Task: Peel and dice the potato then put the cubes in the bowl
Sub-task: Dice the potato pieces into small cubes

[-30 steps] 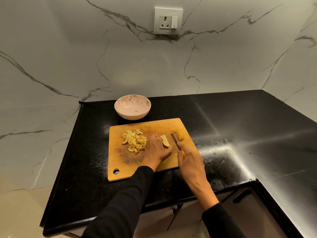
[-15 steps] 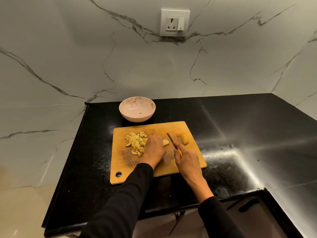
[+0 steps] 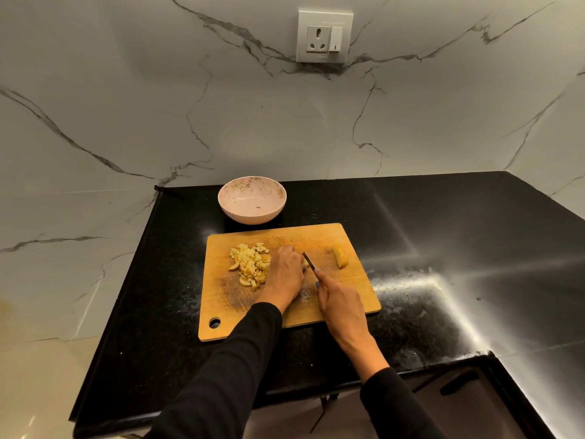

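Right hand (image 3: pixel 340 301) gripped the knife (image 3: pixel 309 262); left hand (image 3: pixel 285 274), curled, covered a potato piece mid-frame, just left of the blade.

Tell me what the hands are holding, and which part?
The right hand grips the knife by its handle, blade pointing away. The left hand is curled over a potato piece on the cutting board; the piece is hidden, so its hold cannot be told.

The table (image 3: pixel 443 236) is black polished stone, glossy, with streaks of glare. The cutting board (image 3: pixel 354 299) is matt wood, scored with cut marks. The bowl (image 3: pixel 234 213) looks like glazed, speckled pink ceramic. The wall (image 3: pixel 126 106) is smooth veined marble.
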